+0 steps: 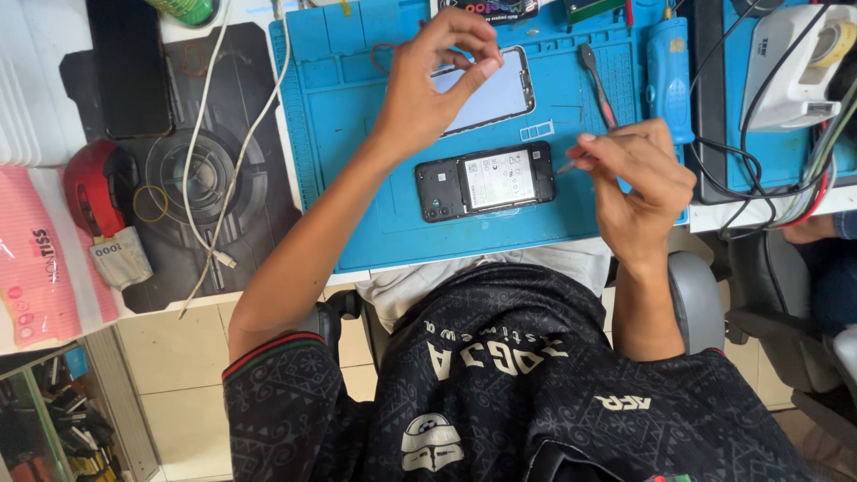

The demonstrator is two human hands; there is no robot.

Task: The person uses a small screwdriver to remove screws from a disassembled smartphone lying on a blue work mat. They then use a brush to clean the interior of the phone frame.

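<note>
We see a blue work mat (357,178) lying on the table, and we place everything else by it. Near the middle of the mat lies an opened phone (485,181), back cover off, its dark frame and pale inner panel facing up. Just beyond it, toward the mat's far edge, the left hand (433,85) is raised above the mat, its grip closed by the fingertips on the edge of a thin phone screen panel (495,94), which is tilted. At the mat's right side, just beside the opened phone's right end, the right hand (638,174) has its grip pinched shut on a slim metal tool (566,165) whose tip points at the phone; we cannot tell whether the tip touches it. Farther along the mat's right part rest a screwdriver (596,85) and a blue electric driver (669,76). Off the mat's left edge, a white cable (210,134) trails over a dark pad (223,178), near a red object (94,187).
</note>
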